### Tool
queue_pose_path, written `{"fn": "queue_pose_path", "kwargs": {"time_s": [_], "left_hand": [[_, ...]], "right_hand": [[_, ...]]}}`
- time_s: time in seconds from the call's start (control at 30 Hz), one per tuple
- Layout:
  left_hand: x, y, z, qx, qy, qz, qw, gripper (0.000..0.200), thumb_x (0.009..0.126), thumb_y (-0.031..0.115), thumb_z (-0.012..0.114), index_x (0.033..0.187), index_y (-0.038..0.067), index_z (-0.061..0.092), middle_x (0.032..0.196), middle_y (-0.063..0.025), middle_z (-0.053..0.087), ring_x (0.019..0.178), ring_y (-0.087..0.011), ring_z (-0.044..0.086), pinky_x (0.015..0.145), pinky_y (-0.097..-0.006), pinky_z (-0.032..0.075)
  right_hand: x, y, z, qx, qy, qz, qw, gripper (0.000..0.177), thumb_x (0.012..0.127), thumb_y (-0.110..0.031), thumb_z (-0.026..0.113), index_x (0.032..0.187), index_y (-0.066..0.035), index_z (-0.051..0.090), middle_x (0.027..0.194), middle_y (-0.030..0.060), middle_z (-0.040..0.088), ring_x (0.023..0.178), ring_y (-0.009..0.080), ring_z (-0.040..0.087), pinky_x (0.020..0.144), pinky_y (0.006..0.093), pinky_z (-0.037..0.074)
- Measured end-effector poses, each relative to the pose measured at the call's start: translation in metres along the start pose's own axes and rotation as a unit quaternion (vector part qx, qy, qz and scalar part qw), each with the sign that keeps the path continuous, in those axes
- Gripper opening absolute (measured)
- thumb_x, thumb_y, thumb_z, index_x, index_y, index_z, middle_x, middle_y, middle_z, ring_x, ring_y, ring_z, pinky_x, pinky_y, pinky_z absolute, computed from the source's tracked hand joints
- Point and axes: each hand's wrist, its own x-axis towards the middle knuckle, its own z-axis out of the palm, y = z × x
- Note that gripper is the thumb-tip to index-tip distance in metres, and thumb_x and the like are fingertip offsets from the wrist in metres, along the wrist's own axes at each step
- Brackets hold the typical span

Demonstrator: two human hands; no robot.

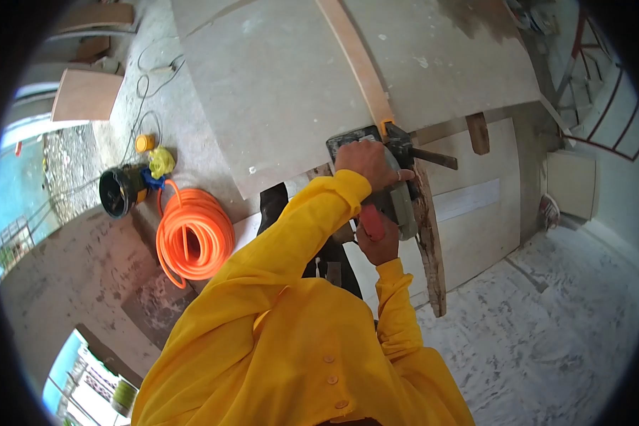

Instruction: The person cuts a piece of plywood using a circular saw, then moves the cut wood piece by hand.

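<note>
A circular saw (405, 213) with a dark body and a red handle stands at the near edge of a large grey board (284, 99). My left hand (362, 163) is closed over the front part of the saw, its thumb pointing right. Around the red rear handle my right hand (380, 245) is wrapped. A long pale wooden strip (355, 60) lies on the board and ends just ahead of the saw. By that end is a dark clamp (402, 142) with an orange part. The blade is hidden.
A rough timber (429, 248) runs beside the saw under the board. On the left floor lie a coiled orange hose (216, 231), a black bucket (113, 192), a yellow bag (161, 162) and a thin cable (136, 117). A metal frame (607, 142) stands at right.
</note>
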Motion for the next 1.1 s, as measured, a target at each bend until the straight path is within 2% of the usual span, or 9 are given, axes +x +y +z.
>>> {"fn": "queue_pose_path", "kwargs": {"time_s": [0.17,0.23,0.4,0.47,0.67,0.8,0.87,0.97,1.1], "left_hand": [[0.000,0.009,-0.002,0.032,-0.003,-0.013,0.999,0.082,0.067,0.080,0.055,0.080,0.000,0.069,0.083,-0.0180,0.068,0.082,-0.0301,0.068,0.074,-0.0385,0.052],[0.000,0.013,-0.005,0.051,-0.015,-0.037,0.998,0.079,0.067,0.077,0.059,0.086,0.001,0.069,0.086,-0.0155,0.069,0.083,-0.0291,0.068,0.075,-0.0381,0.053],[0.001,0.018,-0.004,0.065,-0.007,-0.047,0.997,0.081,0.066,0.078,0.058,0.084,0.000,0.068,0.085,-0.0166,0.069,0.082,-0.0304,0.068,0.075,-0.0380,0.053],[0.000,0.021,-0.006,0.071,-0.008,-0.046,0.996,0.081,0.066,0.078,0.058,0.084,-0.001,0.068,0.085,-0.0171,0.069,0.082,-0.0308,0.068,0.075,-0.0381,0.053],[0.001,0.025,-0.004,0.086,-0.010,-0.069,0.994,0.084,0.065,0.080,0.057,0.081,-0.002,0.068,0.083,-0.0186,0.068,0.082,-0.0309,0.067,0.074,-0.0390,0.053],[0.004,0.022,0.003,0.089,0.019,-0.067,0.994,0.085,0.063,0.081,0.058,0.079,-0.002,0.068,0.082,-0.0189,0.068,0.082,-0.0318,0.067,0.073,-0.0403,0.053],[0.003,0.021,0.004,0.088,0.031,-0.064,0.994,0.086,0.063,0.082,0.058,0.079,-0.002,0.068,0.082,-0.0191,0.068,0.082,-0.0322,0.067,0.073,-0.0407,0.053],[0.004,0.022,0.002,0.095,0.053,-0.064,0.992,0.086,0.062,0.082,0.058,0.080,-0.002,0.069,0.082,-0.0192,0.068,0.082,-0.0326,0.067,0.073,-0.0407,0.053],[0.006,0.021,-0.004,0.084,0.020,-0.081,0.993,0.086,0.062,0.081,0.058,0.083,-0.001,0.069,0.083,-0.0186,0.068,0.081,-0.0327,0.067,0.073,-0.0400,0.053]], "right_hand": [[-0.002,0.001,-0.001,0.007,-0.007,-0.002,1.000,0.035,0.072,-0.012,0.066,0.105,-0.003,0.062,0.086,0.0164,0.066,0.078,0.0323,0.064,0.072,0.0358,0.051],[-0.002,0.002,-0.002,0.014,0.003,0.007,1.000,0.032,0.073,-0.012,0.065,0.104,-0.004,0.063,0.086,0.0159,0.066,0.077,0.0314,0.065,0.072,0.0348,0.050],[0.000,-0.007,-0.003,0.043,0.010,0.035,0.998,0.032,0.073,-0.012,0.064,0.103,-0.004,0.063,0.086,0.0167,0.066,0.077,0.0324,0.065,0.072,0.0341,0.050],[-0.001,-0.007,-0.001,0.042,0.014,0.042,0.998,0.032,0.071,-0.016,0.069,0.098,-0.003,0.061,0.082,0.0181,0.065,0.078,0.0389,0.063,0.070,0.0382,0.051],[-0.002,0.010,0.001,0.061,0.006,0.034,0.997,0.034,0.069,-0.019,0.071,0.097,-0.004,0.060,0.082,0.0199,0.065,0.079,0.0404,0.062,0.069,0.0416,0.050],[-0.002,0.011,0.000,0.029,-0.015,0.044,0.999,0.033,0.073,-0.018,0.070,0.102,-0.003,0.062,0.080,0.0160,0.065,0.072,0.0302,0.064,0.068,0.0339,0.050],[-0.002,0.010,0.001,0.052,-0.002,0.052,0.997,0.032,0.068,-0.019,0.071,0.093,-0.004,0.059,0.082,0.0206,0.064,0.080,0.0412,0.061,0.069,0.0431,0.050],[0.001,0.008,0.000,0.046,-0.003,0.043,0.998,0.032,0.068,-0.019,0.071,0.094,-0.004,0.060,0.082,0.0206,0.064,0.080,0.0415,0.061,0.069,0.0435,0.050],[0.005,0.002,0.000,0.053,-0.004,0.044,0.998,0.033,0.068,-0.018,0.071,0.095,-0.004,0.060,0.082,0.0203,0.064,0.081,0.0414,0.061,0.069,0.0436,0.050]]}}
